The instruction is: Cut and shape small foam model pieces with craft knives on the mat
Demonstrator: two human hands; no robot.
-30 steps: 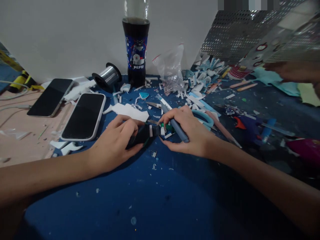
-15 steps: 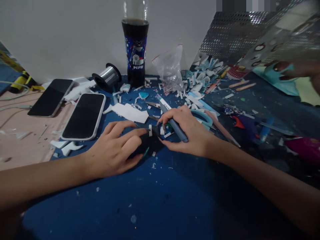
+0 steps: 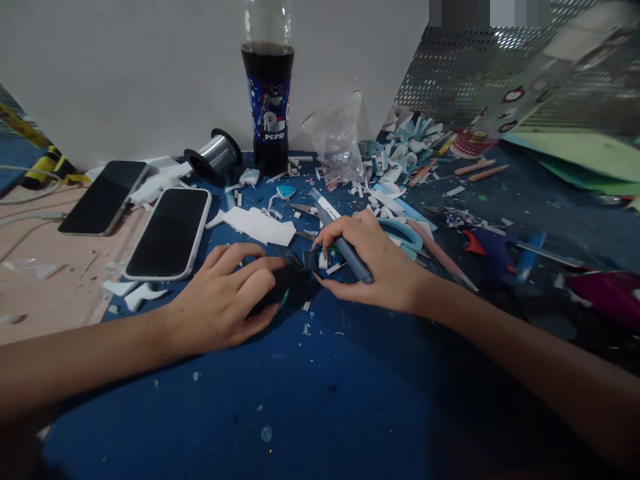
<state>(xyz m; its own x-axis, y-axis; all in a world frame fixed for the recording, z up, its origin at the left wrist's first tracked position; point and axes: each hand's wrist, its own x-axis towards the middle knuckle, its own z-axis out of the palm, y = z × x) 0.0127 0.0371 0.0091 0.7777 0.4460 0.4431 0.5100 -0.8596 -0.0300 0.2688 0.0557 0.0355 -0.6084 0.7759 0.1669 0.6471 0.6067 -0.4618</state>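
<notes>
My left hand (image 3: 235, 293) rests on the blue table with its fingers curled round a small dark piece (image 3: 294, 260), partly hidden by the fingertips. My right hand (image 3: 375, 267) faces it, with a grey-blue marker pen (image 3: 345, 243) lodged slantwise in it. The right thumb and fingertip sit at a small dark square bit (image 3: 309, 259) between the two hands; whether it joins the left hand's piece I cannot tell. Under and behind the right hand lie scissors with light blue handles (image 3: 403, 233). A white cut sheet (image 3: 260, 225) lies just beyond my hands.
Two phones (image 3: 170, 233) lie at left, beside a wire spool (image 3: 214, 157). A Pepsi bottle (image 3: 270, 107) and a plastic bag (image 3: 340, 147) stand at the back. Scraps (image 3: 400, 160) are heaped behind my right hand. Coloured paper (image 3: 585, 157) and a clear bottle (image 3: 520, 93) are at right.
My left hand has drawn slightly left, and the white bit at its fingertips no longer shows; dark pieces show there instead. Another person's hand and a light blue sheet have left the right side.
</notes>
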